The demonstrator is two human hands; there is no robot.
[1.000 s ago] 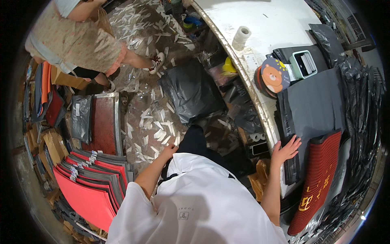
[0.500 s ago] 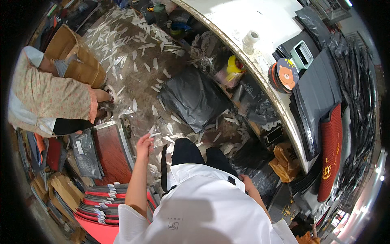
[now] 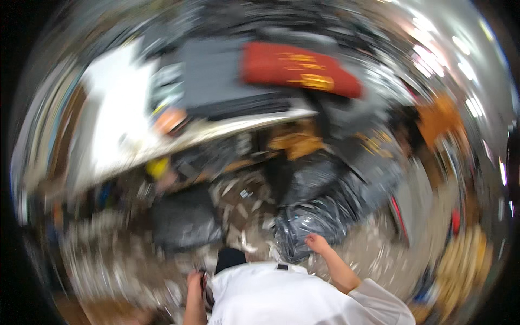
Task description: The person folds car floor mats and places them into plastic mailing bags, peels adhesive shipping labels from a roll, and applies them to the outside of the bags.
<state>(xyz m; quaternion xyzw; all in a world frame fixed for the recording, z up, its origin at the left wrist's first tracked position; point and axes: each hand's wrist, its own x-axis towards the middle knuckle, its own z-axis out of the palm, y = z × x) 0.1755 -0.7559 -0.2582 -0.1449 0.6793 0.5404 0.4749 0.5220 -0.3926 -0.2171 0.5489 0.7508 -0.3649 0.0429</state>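
My right hand (image 3: 316, 243) hangs in front of a shiny black plastic-wrapped bundle (image 3: 309, 219). Its fingers look bent but are smeared, and I cannot tell whether it touches the plastic. Low beside my waist is my left hand (image 3: 195, 278), blurred, with a thin dark strap-like piece against its fingers; whether the hand grips it is unclear. A dark plastic-covered package (image 3: 185, 219) lies on the floor ahead and to the left.
A white-topped table (image 3: 116, 103) crosses ahead, bearing dark sheets and a rolled red mat (image 3: 300, 69) with yellow lettering. Brown paper (image 3: 297, 140) sits under its edge. Pale scraps litter the floor (image 3: 246, 208). Grey panels (image 3: 414, 200) stand at right.
My view has swung right, so the table now lies ahead and the other person is out of sight. My left hand has dropped to my side; my right hand has come forward.
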